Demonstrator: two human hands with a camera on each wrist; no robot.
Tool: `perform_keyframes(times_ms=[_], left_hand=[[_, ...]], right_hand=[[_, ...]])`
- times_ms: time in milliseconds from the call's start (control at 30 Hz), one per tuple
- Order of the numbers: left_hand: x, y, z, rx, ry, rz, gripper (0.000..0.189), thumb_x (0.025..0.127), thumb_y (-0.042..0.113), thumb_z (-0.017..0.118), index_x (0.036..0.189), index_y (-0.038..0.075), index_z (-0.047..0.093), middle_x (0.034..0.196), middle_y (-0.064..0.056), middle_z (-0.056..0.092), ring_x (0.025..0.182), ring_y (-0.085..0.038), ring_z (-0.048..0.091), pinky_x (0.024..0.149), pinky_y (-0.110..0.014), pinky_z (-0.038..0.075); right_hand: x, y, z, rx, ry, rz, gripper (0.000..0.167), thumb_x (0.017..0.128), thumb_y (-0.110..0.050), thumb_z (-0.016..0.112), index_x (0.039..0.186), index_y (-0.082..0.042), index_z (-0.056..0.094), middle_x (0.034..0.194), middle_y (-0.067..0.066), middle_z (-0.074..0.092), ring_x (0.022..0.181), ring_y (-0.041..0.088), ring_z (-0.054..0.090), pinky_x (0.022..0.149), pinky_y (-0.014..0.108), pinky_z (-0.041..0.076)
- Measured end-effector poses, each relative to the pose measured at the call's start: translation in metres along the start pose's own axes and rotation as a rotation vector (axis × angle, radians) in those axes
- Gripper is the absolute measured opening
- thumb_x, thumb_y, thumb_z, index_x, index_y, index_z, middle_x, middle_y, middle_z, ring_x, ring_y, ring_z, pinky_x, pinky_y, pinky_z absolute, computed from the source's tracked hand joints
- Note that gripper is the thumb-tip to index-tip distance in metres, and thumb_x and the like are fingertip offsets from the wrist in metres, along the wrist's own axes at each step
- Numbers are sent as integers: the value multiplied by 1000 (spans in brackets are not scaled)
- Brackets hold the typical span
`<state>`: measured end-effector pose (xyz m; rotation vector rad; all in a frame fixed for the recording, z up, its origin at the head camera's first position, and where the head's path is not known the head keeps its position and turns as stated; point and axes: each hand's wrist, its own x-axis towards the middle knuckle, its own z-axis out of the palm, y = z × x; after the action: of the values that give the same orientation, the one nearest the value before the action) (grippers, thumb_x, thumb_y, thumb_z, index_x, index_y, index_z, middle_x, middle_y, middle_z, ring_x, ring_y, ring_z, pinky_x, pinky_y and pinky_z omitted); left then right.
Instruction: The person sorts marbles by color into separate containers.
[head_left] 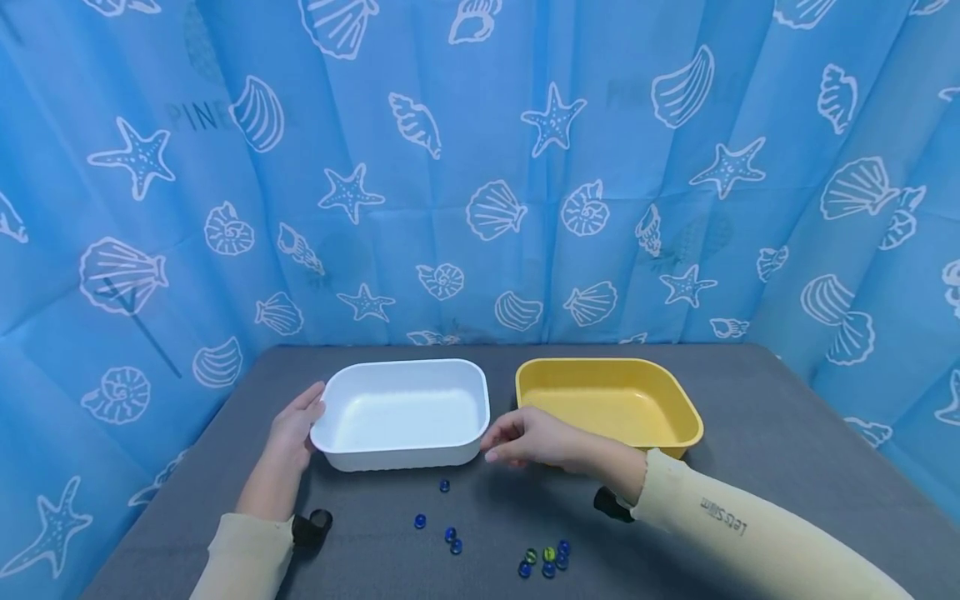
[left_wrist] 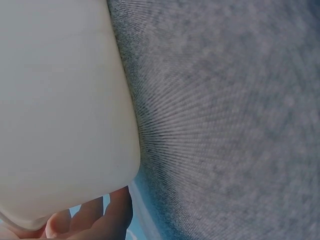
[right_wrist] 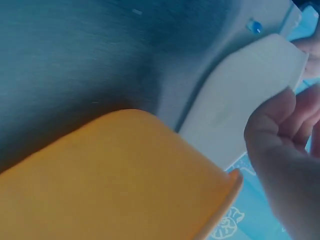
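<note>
A white rectangular tub stands on the grey table. My left hand grips its left end, with the thumb at the rim and the fingers against the outer wall. At the front right corner of the tub is my right hand, its fingers loosely bent and the thumb apart from them. Nothing shows between the thumb and fingers of that hand in the right wrist view. Beside it, to the right, stands a yellow tub, partly covered by the right forearm. No contents show inside either tub.
Several blue marbles lie scattered in front of the white tub. Nearer the front edge is a cluster of blue marbles with yellow-green marbles among them. A blue curtain with shells and starfish hangs behind the grey table.
</note>
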<state>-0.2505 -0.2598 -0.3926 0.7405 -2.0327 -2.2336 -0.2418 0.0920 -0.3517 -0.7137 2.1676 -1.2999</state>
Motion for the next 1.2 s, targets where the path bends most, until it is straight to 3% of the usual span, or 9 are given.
perform_keyframes(times_ms=[167,300,500,600,700,833,1067,1200], left_hand=[[0,1,0,8,-2,-3,48,106,20,40,153,20,30,157,-4,28,144,-24,26,111,-41,30],[-1,1,1,10,-8,-1,49,106,21,40,153,20,29,157,-4,27,144,-25,25,111,-41,31],[-1,1,3,11,-8,4,48,106,21,39,153,19,29,157,-3,27,144,-25,26,111,-40,31],[-1,0,2,21,-9,15,48,107,20,38,154,18,28,157,-4,27,143,-25,26,111,-40,31],[-2,-1,2,29,-10,31,48,107,19,37,154,17,27,157,-5,26,144,-25,26,111,-41,30],[-2,-2,3,31,-7,42,48,107,18,37,154,16,27,157,-6,26,143,-25,26,111,-41,30],[-2,-2,2,39,-7,41,49,107,18,37,154,16,27,157,-6,26,144,-26,25,111,-42,29],[-2,-2,1,41,-6,40,49,107,19,38,154,16,26,158,-7,25,144,-26,25,111,-42,29]], right_hand=[[-14,6,-4,-37,-159,-11,20,92,-11,67,108,1,70,88,2,66,80,16,57,72,28,48],[-21,16,-10,-54,-342,-31,20,91,-8,67,109,2,69,92,4,66,82,12,55,73,23,46],[-23,33,-17,-93,-584,19,20,91,-1,66,110,4,68,93,-3,64,83,4,54,76,18,45],[-23,37,-18,-121,-620,25,21,90,0,66,111,3,67,93,-6,62,83,1,54,77,17,45],[-23,41,-17,-119,-623,7,23,90,-1,66,113,3,67,95,0,62,84,2,53,77,17,45],[-18,51,-15,-146,-642,-80,25,90,-5,68,114,1,68,97,1,61,85,2,53,76,19,46],[11,115,-12,-179,-679,-168,24,87,-25,74,111,-22,75,96,-13,57,86,1,53,74,19,46],[15,120,-7,-267,-639,-186,22,87,-26,75,108,-22,76,93,-12,54,85,0,50,72,19,44]])
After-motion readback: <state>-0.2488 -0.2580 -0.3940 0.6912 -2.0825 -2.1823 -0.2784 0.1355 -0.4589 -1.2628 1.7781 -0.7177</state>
